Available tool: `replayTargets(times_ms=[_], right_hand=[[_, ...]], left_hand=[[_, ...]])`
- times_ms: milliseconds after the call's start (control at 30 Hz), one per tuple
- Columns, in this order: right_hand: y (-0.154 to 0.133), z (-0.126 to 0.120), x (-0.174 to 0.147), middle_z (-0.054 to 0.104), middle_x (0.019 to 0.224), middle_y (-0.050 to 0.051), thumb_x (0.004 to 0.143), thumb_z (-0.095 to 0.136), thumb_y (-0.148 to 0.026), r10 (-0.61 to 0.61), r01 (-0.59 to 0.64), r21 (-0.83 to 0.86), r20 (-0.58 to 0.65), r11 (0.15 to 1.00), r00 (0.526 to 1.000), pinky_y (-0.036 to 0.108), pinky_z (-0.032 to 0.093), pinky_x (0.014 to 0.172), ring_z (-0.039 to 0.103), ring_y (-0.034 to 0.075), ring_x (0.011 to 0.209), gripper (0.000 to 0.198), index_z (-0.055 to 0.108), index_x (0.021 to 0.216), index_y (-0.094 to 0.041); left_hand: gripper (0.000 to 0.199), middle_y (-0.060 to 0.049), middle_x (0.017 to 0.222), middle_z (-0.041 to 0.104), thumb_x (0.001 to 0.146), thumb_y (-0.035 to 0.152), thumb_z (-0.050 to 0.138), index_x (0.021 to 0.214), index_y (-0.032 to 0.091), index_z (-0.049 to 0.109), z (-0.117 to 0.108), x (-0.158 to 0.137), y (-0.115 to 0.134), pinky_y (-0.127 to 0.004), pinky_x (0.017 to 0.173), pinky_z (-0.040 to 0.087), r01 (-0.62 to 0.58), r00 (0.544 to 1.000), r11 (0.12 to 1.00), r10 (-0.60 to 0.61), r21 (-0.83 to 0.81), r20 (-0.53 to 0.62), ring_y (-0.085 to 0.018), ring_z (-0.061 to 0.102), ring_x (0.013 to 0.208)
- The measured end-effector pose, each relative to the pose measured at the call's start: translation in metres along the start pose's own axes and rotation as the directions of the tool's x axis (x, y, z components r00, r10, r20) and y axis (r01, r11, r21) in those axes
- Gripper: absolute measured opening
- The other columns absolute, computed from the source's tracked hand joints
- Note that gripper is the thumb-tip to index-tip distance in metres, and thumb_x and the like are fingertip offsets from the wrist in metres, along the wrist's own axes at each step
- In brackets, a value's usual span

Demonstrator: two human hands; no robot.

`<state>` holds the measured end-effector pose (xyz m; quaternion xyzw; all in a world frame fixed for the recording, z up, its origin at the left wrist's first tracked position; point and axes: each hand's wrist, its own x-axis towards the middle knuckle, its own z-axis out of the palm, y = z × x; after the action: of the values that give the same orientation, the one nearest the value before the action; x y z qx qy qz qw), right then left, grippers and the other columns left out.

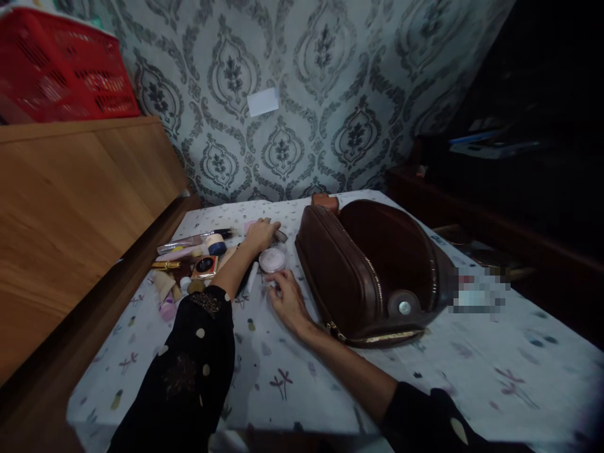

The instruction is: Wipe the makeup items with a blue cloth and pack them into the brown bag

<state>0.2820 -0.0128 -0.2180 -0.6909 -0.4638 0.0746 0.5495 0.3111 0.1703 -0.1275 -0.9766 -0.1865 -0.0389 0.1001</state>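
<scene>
My left hand (262,235) reaches over the far side of a group of cosmetics, its fingers closed down around a small greyish item (280,236) whose kind is unclear. Just below it lies a round clear-lidded pot (272,259) with pale pink contents. My right hand (289,302) rests near that pot, fingers loosely curved and apart, with nothing visible in them. To its right stands a brown leather toiletry bag (337,270), unzipped with its top flap folded back. A white tube (252,277) lies beside my left wrist.
Left of my left arm lie a black-and-orange compact (204,267), a blue-and-white jar (216,244), a beige tube (163,286) and brushes in a clear sleeve (189,243). A wooden panel (85,207) borders the left side, with a red basket (70,69) on top. Patterned wall behind.
</scene>
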Motion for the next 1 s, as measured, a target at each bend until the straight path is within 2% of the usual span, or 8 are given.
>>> replayTargets(times_ms=[200,333,467,633,767,900,1000], right_hand=[[0.004,0.003,-0.001,0.052,0.119,0.011,0.079,0.054,-0.014,0.030,-0.028,0.019,-0.077,0.999,0.997,0.045,0.049,0.098,0.055,0.026,0.111,0.028,0.063,0.104,-0.023],[0.002,0.004,-0.001,0.050,0.124,0.012,0.078,0.054,-0.011,0.018,-0.016,0.020,-0.063,1.000,0.998,0.049,0.040,0.110,0.050,0.027,0.124,0.028,0.062,0.102,-0.022],[-0.003,0.001,-0.001,0.048,0.131,0.013,0.077,0.054,-0.009,0.063,-0.062,0.015,-0.039,0.998,0.997,0.048,0.037,0.113,0.045,0.028,0.132,0.027,0.062,0.100,-0.020],[-0.009,-0.001,-0.002,0.048,0.133,0.013,0.077,0.054,-0.009,0.099,-0.097,0.037,-0.046,0.995,0.994,0.048,0.036,0.114,0.046,0.028,0.131,0.027,0.059,0.101,-0.020],[-0.010,-0.001,0.001,0.053,0.123,0.012,0.075,0.053,-0.007,0.124,-0.111,0.116,-0.111,0.987,0.986,0.047,0.038,0.112,0.049,0.026,0.126,0.029,0.054,0.100,-0.021],[-0.007,0.000,0.005,0.058,0.112,0.010,0.075,0.052,-0.008,0.160,-0.131,0.190,-0.149,0.973,0.976,0.044,0.047,0.101,0.057,0.024,0.111,0.032,0.049,0.105,-0.020],[-0.003,0.003,0.009,0.060,0.109,0.011,0.076,0.054,-0.011,0.216,-0.172,0.245,-0.162,0.954,0.963,0.042,0.052,0.093,0.061,0.023,0.103,0.041,0.045,0.115,-0.017]], left_hand=[[0.037,-0.014,0.128,0.055,0.097,0.021,0.044,0.133,0.019,0.052,-0.003,-0.023,0.006,-0.037,0.090,0.048,-0.047,0.997,0.999,0.048,0.010,-0.067,-0.028,0.046,0.121],[0.030,-0.016,0.126,0.054,0.101,0.027,0.039,0.117,0.015,0.062,-0.001,-0.042,0.013,-0.038,0.091,0.048,-0.081,0.990,0.997,0.081,0.006,-0.115,-0.029,0.044,0.121],[0.033,-0.014,0.116,0.059,0.102,0.036,0.042,0.097,0.017,0.069,0.002,-0.050,0.021,-0.037,0.090,0.048,-0.163,0.979,0.986,0.160,-0.014,-0.126,-0.028,0.048,0.117],[0.029,-0.013,0.106,0.063,0.101,0.032,0.042,0.094,0.017,0.066,0.002,-0.057,0.029,-0.037,0.089,0.049,-0.193,0.969,0.981,0.185,-0.035,-0.163,-0.027,0.052,0.112],[0.029,-0.012,0.099,0.066,0.102,0.030,0.038,0.093,0.018,0.063,0.005,-0.063,0.031,-0.036,0.086,0.048,-0.162,0.967,0.986,0.148,-0.050,-0.208,-0.027,0.057,0.105],[0.032,-0.011,0.087,0.068,0.102,0.030,0.036,0.084,0.019,0.061,0.008,-0.070,0.033,-0.033,0.074,0.046,-0.154,0.966,0.985,0.134,-0.074,-0.222,-0.025,0.063,0.088],[0.032,-0.009,0.083,0.067,0.101,0.029,0.036,0.081,0.019,0.059,0.008,-0.074,0.035,-0.032,0.071,0.045,-0.164,0.962,0.982,0.137,-0.095,-0.238,-0.023,0.064,0.084]])
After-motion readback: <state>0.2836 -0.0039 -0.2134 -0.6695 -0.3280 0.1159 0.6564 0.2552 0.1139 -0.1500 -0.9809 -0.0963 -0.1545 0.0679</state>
